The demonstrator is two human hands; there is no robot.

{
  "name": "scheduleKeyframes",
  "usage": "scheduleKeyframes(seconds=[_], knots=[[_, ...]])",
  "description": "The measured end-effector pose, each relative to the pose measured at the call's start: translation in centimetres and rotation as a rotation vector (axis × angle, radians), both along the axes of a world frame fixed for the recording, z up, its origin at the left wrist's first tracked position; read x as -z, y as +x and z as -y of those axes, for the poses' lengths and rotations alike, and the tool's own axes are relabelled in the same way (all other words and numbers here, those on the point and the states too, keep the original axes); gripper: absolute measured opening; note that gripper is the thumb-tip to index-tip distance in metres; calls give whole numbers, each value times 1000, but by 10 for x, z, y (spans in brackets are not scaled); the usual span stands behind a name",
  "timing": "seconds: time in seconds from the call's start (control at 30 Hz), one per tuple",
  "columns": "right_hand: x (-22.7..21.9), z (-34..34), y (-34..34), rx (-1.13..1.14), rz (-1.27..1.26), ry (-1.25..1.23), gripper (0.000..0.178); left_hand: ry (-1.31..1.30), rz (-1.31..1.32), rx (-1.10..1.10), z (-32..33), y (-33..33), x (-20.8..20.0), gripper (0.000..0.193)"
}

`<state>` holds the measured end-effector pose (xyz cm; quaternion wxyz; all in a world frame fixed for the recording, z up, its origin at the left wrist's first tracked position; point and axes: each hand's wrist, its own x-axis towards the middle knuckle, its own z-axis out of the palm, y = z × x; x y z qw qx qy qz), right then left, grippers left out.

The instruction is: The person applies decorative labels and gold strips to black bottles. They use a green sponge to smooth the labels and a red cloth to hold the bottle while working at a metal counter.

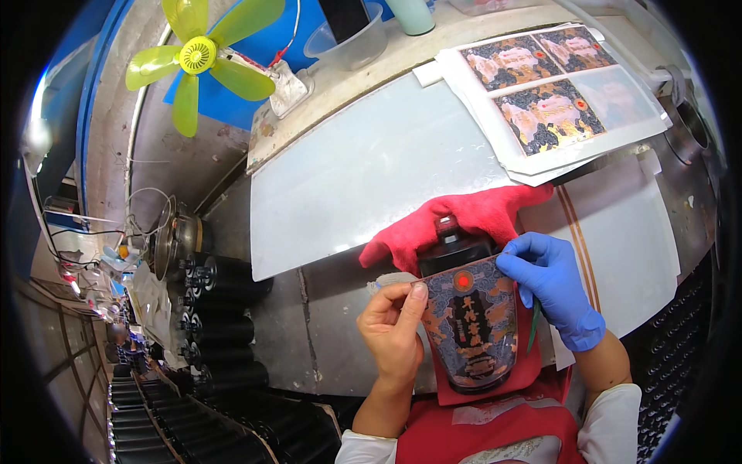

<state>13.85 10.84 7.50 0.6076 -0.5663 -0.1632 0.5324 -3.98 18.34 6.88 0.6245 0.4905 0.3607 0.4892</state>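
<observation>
A black bottle [457, 250] lies before me with its neck pointing away, resting on red cloth [495, 207]. Over its body is a patterned decal [481, 340] in dark blue and copper with a red dot. My bare left hand [393, 329] pinches the decal's upper left corner between thumb and finger. At the upper right corner, my right hand [553, 286] in a blue glove pinches the same decal. A thin green strip-like tool [534, 325] shows below the right hand; its grip is hidden. How far the decal touches the bottle I cannot tell.
Printed decal sheets [553, 97] lie at the far right beside a pale board [363, 170]. A green fan [199, 58] and a clear plastic bowl [352, 48] stand at the back. Several black bottles [224, 329] are stacked at left.
</observation>
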Motion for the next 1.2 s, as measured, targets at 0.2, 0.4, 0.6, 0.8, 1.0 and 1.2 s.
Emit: scheduleKeyframes(seconds=[0.2, 0.4, 0.6, 0.8, 1.0, 1.2], knots=[[4, -3, 1, 17, 1, -15, 12, -77, 9, 32, -5, 5, 0, 5], [8, -4, -1, -17, -3, 7, 15, -184, 38, 96, -11, -4, 9, 18], [14, 15, -5, -51, -39, 17, 21, 633, -453, 95, 14, -15, 17, 48], [17, 44, -10, -179, -45, -88, 23, 381, -218, 345, 21, -21, 30, 69], [17, 68, -24, -212, -62, -136, 19, 392, -377, 546, 33, -33, 33, 78], [21, 67, -38, -212, 13, -144, 40, 457, -426, 614, 34, -29, 29, 66]])
